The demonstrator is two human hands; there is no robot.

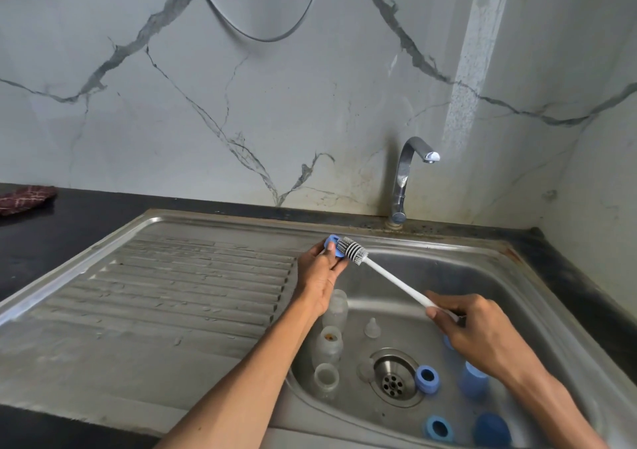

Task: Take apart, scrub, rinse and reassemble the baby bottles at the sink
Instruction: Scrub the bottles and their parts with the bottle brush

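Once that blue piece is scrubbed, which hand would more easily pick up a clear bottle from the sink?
Probably the left hand: it hovers just above the clear plastic bottles, holding only a small blue plastic ring. The right hand grips the white bottle brush.

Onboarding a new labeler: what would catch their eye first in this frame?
First, the white bottle brush running across the middle: the right hand grips its handle while the bristles scrub a blue bottle ring held by the left hand over the basin's left edge. Next, the loose parts on the sink floor: clear bottles at left, blue rings and caps by the drain.
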